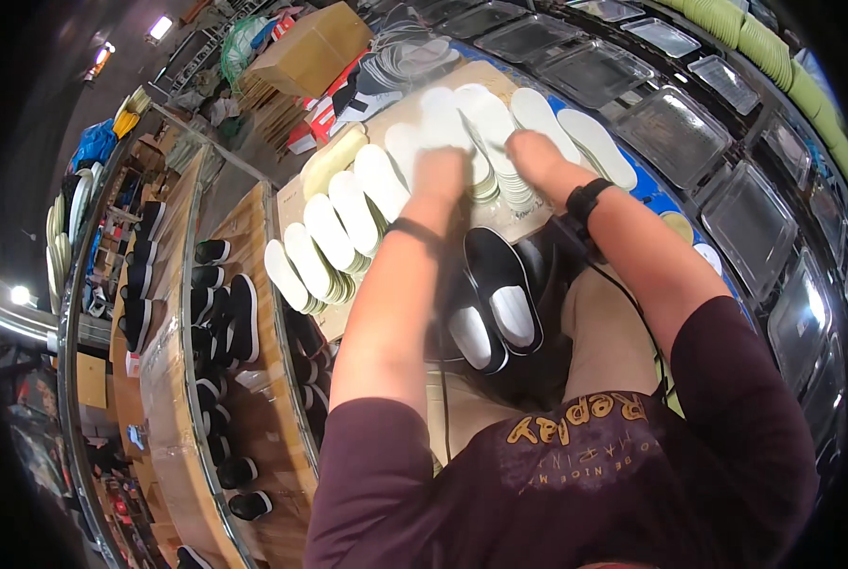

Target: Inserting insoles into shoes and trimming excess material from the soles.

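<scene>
Both hands, left (440, 171) and right (530, 152), are pressing on stacked white insoles (500, 180) at the counter's (528, 223) far edge; finger spread unclear. Insoles are likely light and floppy; lifting by an edge is probably best.

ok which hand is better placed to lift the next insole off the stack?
Probably left. The left hand rests on the white insole stack, fingers over its top. The right hand sits at the stack's far side, next to a single insole. Motion blur hides the exact grip.
</scene>
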The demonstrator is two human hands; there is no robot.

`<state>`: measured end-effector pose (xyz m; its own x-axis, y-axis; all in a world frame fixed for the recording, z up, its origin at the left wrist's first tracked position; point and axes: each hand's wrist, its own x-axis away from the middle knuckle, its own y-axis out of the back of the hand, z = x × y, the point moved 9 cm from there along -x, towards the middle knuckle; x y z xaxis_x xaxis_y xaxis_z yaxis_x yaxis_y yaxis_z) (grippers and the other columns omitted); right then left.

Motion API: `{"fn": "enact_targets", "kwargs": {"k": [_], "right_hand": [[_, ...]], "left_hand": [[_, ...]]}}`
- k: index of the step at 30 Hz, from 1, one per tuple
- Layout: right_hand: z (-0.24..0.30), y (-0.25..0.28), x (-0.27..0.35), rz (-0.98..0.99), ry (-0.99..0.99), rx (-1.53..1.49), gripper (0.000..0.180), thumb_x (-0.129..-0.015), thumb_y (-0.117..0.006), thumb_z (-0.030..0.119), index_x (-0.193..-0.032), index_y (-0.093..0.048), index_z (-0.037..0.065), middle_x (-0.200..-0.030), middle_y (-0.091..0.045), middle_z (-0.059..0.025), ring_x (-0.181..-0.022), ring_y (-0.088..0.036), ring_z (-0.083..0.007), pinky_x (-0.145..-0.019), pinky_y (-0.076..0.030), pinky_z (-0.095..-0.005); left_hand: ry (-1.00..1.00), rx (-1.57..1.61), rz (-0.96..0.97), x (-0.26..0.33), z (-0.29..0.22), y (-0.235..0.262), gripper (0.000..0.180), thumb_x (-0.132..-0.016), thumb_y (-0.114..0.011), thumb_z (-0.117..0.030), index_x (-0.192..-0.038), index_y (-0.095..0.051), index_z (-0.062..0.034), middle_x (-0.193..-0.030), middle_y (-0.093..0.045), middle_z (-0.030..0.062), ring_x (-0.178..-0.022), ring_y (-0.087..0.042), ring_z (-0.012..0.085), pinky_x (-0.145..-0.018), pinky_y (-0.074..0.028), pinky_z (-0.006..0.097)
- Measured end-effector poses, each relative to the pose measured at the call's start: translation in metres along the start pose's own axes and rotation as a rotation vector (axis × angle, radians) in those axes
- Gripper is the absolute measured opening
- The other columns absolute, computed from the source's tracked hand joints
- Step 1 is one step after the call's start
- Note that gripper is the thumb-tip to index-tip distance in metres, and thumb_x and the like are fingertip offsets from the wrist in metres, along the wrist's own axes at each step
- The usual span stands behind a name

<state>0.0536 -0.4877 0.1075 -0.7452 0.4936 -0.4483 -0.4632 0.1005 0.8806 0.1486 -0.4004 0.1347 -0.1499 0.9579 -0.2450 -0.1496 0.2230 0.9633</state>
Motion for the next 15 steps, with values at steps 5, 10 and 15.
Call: {"fn": "enact_targets", "kwargs": {"k": [5, 10, 15], "right_hand": [[0.029, 0.134, 0.043, -0.411, 0.031, -0.41, 0.018, -0.087, -0.057, 0.015, -0.093, -0.067, 0.002, -0.091, -0.065, -0.0192, -0.082, -0.062, -0.0377, -0.072, -0.05, -0.0438], [0.013, 0.202, 0.156, -0.307, -0.166, -0.705, 0.018, -0.089, -0.058, 0.009, -0.101, -0.066, -0.002, -0.085, -0.066, -0.0116, -0.072, -0.061, -0.0158, -0.064, -0.047, -0.0277], [-0.006, 0.178, 0.22, -0.065, -0.424, -0.703, 0.017, -0.089, -0.056, 0.009, -0.095, -0.066, -0.004, -0.082, -0.065, -0.008, -0.071, -0.059, -0.0117, -0.064, -0.046, -0.0266]], "left_hand": [[0.212, 0.287, -0.755, 0.141, 0.057, 0.135, 0.018, -0.089, -0.055, -0.005, -0.103, -0.064, 0.002, -0.098, -0.064, 0.0192, -0.088, -0.063, 0.0321, -0.078, -0.051, 0.036], [0.435, 0.523, -0.768, 0.305, 0.047, 0.183, 0.02, -0.095, -0.054, -0.004, -0.109, -0.064, 0.006, -0.095, -0.063, 0.008, -0.073, -0.057, 0.0096, -0.061, -0.047, 0.022], [0.868, 1.028, -0.688, 0.398, 0.036, 0.154, 0.013, -0.093, -0.061, -0.008, -0.099, -0.067, 0.0012, -0.085, -0.067, 0.0052, -0.06, -0.055, 0.0045, -0.049, -0.042, 0.017]]}}
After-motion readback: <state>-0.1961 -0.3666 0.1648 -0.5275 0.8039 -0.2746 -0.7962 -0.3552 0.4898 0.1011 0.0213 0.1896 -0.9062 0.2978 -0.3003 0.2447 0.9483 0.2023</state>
